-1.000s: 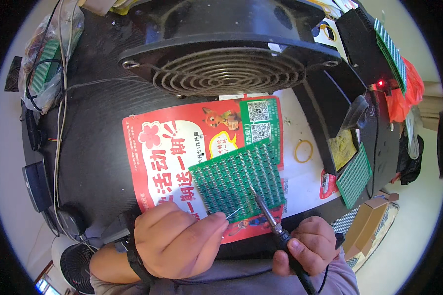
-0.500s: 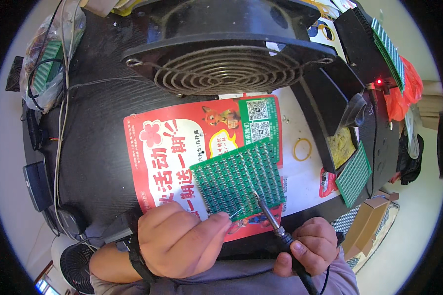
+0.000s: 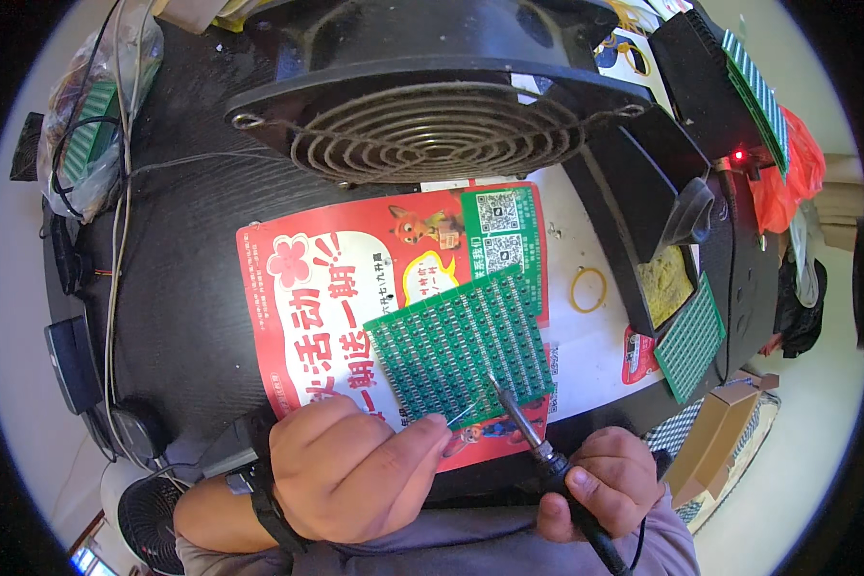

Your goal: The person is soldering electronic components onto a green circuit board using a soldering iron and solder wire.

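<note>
A green circuit board [image 3: 456,350] with rows of small parts lies tilted on a red and white printed sheet [image 3: 288,336]. My right hand [image 3: 605,485] grips a soldering iron [image 3: 554,463] by its dark handle. The iron's metal tip points up and left, over the lower right part of the board; I cannot tell whether it touches. My left hand [image 3: 355,470] is closed at the board's lower left edge. Between its thumb and finger sticks out a thin silvery solder wire [image 3: 462,415], reaching over the board towards the iron tip.
A large black fan [image 3: 442,125] stands just beyond the sheet. Right of it sits a black iron stand with a yellow sponge [image 3: 667,288], beside another green board [image 3: 691,338]. A yellow rubber band [image 3: 588,289] lies nearby. Cables [image 3: 120,269] run down the left side; a cardboard box [image 3: 715,437] stands lower right.
The view has shifted slightly. The iron tip has moved a little to the left over the board, and the solder wire's end sits slightly higher. Both hands keep their grips.
</note>
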Available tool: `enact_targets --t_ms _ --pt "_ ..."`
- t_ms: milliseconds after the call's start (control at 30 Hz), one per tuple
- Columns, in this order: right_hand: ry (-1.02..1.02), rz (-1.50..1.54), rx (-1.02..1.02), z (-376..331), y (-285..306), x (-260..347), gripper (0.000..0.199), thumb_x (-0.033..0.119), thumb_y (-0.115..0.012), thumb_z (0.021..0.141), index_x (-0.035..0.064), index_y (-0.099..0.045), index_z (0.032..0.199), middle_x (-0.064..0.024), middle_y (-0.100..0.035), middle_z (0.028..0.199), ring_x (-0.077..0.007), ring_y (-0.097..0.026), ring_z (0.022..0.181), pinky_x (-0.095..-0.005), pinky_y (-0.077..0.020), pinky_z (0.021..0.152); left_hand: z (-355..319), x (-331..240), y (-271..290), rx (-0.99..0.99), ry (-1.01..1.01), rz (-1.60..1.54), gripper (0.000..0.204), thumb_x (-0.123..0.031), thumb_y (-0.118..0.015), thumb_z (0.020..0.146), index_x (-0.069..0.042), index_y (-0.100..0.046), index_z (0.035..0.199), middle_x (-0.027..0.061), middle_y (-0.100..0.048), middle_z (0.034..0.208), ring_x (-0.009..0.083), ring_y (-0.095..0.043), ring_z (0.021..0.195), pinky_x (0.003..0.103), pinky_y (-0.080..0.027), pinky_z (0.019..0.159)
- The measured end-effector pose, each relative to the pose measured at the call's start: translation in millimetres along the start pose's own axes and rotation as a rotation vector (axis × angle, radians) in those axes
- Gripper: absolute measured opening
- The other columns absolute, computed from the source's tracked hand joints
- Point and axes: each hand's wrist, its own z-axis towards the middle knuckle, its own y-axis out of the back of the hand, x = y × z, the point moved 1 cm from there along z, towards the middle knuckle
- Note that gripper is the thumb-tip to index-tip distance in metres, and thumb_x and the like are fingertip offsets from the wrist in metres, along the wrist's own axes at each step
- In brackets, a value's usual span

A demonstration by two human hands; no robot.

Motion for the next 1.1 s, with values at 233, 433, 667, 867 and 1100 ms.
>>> enact_targets --t_ms 233,433,667,867,1100 --pt "0.006 0.006 0.052 -16.8 -2.0 4.4 0.030 0.008 -0.078 0.067 -0.0016 -0.060 0.089 -0.0085 -0.058 0.073 -0.0196 -0.057 0.059 -0.0268 -0.0477 0.048 2.4 -5.1 5.3 0.074 0.028 0.033 0.021 -0.001 -0.076 0.062 -0.002 -0.069 0.082 0.0013 -0.053 0.060 0.0161 -0.047 0.045 0.029 -0.036 0.043" --pt "-0.007 0.003 0.026 -17.8 -4.9 1.9 0.031 0.010 -0.079 0.067 -0.0022 -0.060 0.089 -0.0080 -0.058 0.071 -0.0198 -0.056 0.058 -0.0286 -0.0486 0.047 2.0 -5.1 4.4 0.071 0.026 0.043 0.022 0.000 -0.076 0.062 -0.001 -0.069 0.084 0.0013 -0.054 0.061 0.0159 -0.048 0.046 0.029 -0.036 0.043" --pt "-0.084 0.039 0.020 -19.9 -0.8 4.6 0.032 0.009 -0.079 0.067 -0.0025 -0.060 0.090 -0.0086 -0.058 0.071 -0.0203 -0.057 0.057 -0.0289 -0.0483 0.047 1.3 -5.1 4.7 0.102 0.038 0.039 0.023 0.000 -0.076 0.062 0.000 -0.069 0.085 0.0023 -0.057 0.062 0.0156 -0.050 0.047 0.029 -0.037 0.044" --pt "-0.065 0.030 0.025 -19.1 -2.5 1.8 0.028 0.010 -0.077 0.068 -0.0016 -0.061 0.088 -0.0079 -0.058 0.069 -0.0192 -0.055 0.056 -0.0285 -0.0472 0.046 1.7 -5.8 4.8 0.101 0.029 0.038 0.025 -0.001 -0.076 0.062 0.000 -0.069 0.086 0.0018 -0.056 0.062 0.0154 -0.049 0.047 0.029 -0.037 0.044" --pt "-0.047 0.019 -0.037 -21.1 -3.3 3.8 0.028 0.012 -0.077 0.066 0.0001 -0.061 0.085 -0.0062 -0.057 0.065 -0.0178 -0.052 0.053 -0.0271 -0.0441 0.044 0.5 -3.0 -1.8 0.035 -0.006 0.030 0.032 -0.005 -0.078 0.060 0.000 -0.070 0.090 -0.0014 -0.047 0.055 0.0133 -0.042 0.046 0.027 -0.033 0.043"
